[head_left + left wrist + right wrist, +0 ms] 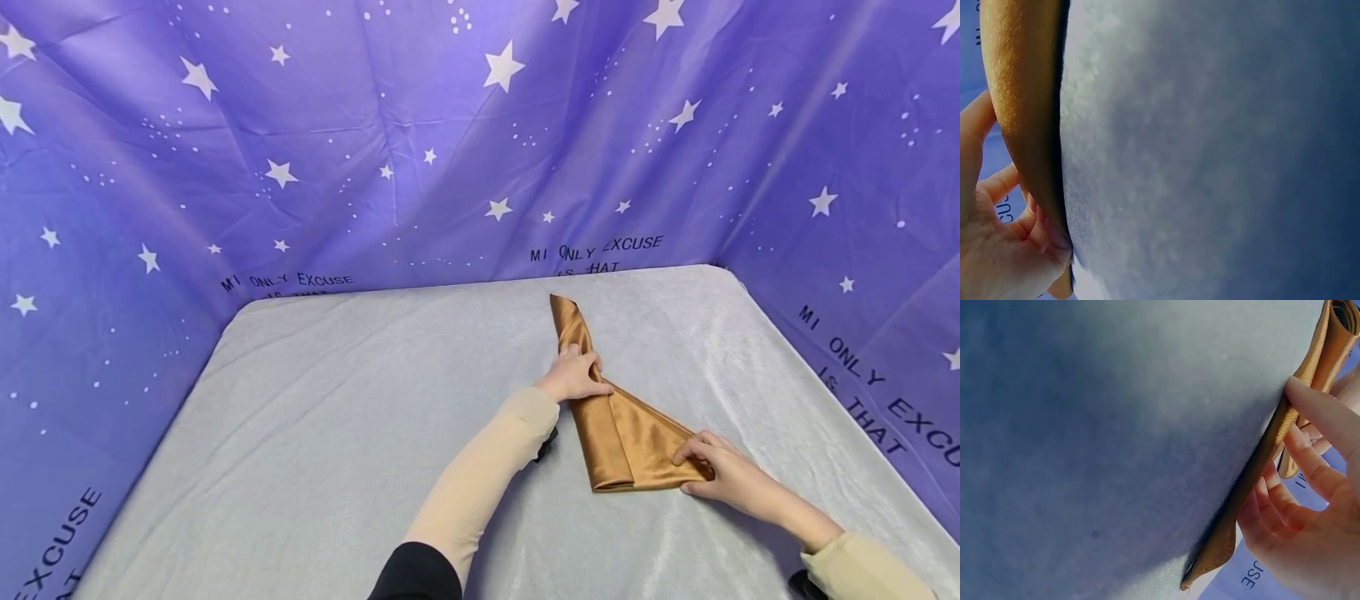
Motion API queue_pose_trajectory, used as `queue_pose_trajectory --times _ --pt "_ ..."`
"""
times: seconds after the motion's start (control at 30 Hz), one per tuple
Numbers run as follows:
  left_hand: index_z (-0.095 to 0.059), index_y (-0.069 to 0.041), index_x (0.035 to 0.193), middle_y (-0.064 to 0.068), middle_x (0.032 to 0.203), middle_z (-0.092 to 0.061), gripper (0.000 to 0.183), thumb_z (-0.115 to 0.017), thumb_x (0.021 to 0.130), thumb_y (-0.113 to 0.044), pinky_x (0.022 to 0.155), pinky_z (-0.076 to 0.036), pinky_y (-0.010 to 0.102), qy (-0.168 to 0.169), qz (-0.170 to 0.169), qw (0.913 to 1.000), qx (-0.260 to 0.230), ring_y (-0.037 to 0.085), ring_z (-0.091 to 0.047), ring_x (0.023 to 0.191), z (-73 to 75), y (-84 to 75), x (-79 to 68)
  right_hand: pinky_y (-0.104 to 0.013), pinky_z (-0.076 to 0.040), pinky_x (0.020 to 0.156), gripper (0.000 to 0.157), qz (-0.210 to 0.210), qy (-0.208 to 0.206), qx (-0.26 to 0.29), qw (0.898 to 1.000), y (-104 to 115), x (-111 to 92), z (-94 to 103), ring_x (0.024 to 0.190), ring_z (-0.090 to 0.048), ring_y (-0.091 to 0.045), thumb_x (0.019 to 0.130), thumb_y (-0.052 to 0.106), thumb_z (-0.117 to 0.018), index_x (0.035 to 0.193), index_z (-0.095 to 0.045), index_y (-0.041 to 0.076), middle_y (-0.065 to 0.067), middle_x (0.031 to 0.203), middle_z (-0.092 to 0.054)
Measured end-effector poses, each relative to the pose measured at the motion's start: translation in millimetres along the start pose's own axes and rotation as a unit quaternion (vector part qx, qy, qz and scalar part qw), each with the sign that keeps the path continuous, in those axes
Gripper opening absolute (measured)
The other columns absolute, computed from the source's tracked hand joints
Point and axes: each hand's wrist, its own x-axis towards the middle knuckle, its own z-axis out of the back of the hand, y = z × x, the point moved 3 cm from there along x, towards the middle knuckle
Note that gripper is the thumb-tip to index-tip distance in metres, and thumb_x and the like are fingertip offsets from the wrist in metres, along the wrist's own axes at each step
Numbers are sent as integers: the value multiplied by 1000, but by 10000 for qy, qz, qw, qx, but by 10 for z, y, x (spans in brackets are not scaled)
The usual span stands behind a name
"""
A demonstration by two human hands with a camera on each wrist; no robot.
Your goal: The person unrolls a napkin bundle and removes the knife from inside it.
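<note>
A shiny golden-brown satin cloth (651, 437) lies on the table, its left side wound into a long slanting roll (600, 442) and its right side a flat, folded, tapering flap. My left hand (573, 373) grips the roll around its middle, fingers over the far side and thumb toward the flap. At the flap's right corner, my right hand (723, 475) holds the cloth with bent fingers on top and the thumb at the near edge. In the right wrist view the thumb (1316, 403) meets the cloth's edge, and the roll's layered open end (1334, 353) shows beyond.
Pale grey velvety fabric (337, 417) covers the table. Purple hangings (390, 125) with white stars and black lettering rise behind it and along both sides. Dark wrist-camera mounts (547, 446) show under both light sleeves.
</note>
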Motion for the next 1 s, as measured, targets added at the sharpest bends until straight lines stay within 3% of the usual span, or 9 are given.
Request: queue_pose_trajectory --times 0.47,1.0 --pt "-46 -19 88 -1 89 -39 31 -62 77 -43 70 -33 20 39 -78 9999 -107 13 -38 86 -7 35 35 -13 -29 72 37 4 12 93 10000 7 3 4 82 -43 -3 55 8 -79 82 -56 19 8 86 -49" --pt "-53 -9 105 5 105 -47 35 -66 78 -28 87 -34 18 -251 -320 9952 -894 17 -42 103 51 106 -59 -14 -31 73 36 -35 59 30 10000 11 7 5 82 -44 -3 56 9 -79 83 -57 18 8 86 -50"
